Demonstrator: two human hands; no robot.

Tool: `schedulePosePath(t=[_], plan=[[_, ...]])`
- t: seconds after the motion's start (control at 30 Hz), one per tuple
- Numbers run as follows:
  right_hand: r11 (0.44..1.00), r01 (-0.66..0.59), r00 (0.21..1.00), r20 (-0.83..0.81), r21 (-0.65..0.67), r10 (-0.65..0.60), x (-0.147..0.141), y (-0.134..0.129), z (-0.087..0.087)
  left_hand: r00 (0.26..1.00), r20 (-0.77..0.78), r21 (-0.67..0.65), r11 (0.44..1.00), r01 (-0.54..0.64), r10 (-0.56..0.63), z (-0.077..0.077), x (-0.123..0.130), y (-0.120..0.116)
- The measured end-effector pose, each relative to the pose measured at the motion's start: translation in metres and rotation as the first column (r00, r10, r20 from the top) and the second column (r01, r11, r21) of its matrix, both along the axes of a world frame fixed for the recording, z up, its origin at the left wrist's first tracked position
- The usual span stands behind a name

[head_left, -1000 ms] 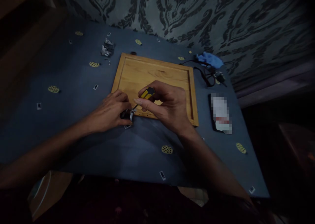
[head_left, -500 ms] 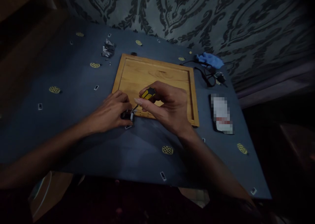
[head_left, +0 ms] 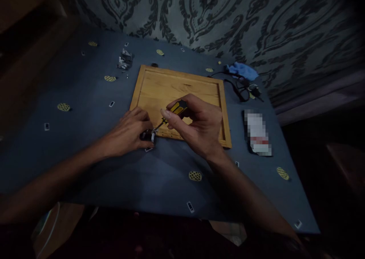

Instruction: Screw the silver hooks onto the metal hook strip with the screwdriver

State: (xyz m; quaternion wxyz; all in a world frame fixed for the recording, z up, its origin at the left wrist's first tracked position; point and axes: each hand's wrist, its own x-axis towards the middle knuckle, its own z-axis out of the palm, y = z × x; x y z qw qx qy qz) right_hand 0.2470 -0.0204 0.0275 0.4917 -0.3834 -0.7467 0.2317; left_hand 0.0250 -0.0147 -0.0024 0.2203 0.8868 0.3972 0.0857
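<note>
In the head view, my right hand (head_left: 201,124) grips a yellow and black screwdriver (head_left: 178,108) by its handle, thumb and fingers wrapped round it. The shaft slants down to the left, and its tip meets a small dark piece with shiny metal parts (head_left: 148,135). Fingers and thumb of my left hand (head_left: 132,130) pinch that piece at the near left corner of a framed wooden panel (head_left: 171,80). The panel lies flat, with small dark holes along its near edge. The exact kind of the metal piece is too dark to tell.
On the patterned blue tablecloth (head_left: 85,137), a pile of metal fittings (head_left: 124,59) lies at the back left, small loose bits beside it. At the right are a blue cloth (head_left: 243,70), black glasses (head_left: 238,90), keys (head_left: 254,89) and a blurred-out phone-shaped object (head_left: 257,131). A patterned wall stands behind.
My right hand and the screwdriver have shifted slightly right, showing more of the handle and shaft. My left hand keeps its hold on the dark metal piece. The view has tilted a little.
</note>
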Motion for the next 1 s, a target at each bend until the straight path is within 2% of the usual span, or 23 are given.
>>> schedulePosePath(t=[0.43,0.83,1.0], plan=[[0.998,-0.001,1.000,-0.018,-0.061,0.000,0.0012,-0.0032,0.0026,0.998,0.058,0.021,1.000,-0.004,0.002,-0.0074,-0.0016,-0.0001],[0.999,-0.034,0.999,-0.014,-0.029,0.034,-0.0019,-0.0017,0.0011,1.000,0.017,0.000,1.000,-0.014,0.014,-0.0011,0.0000,0.0005],[0.998,-0.044,0.998,0.045,0.049,0.042,-0.0013,-0.0023,0.0033,1.000,0.015,-0.020,0.999,-0.025,0.025,0.0019,0.0003,-0.0002]])
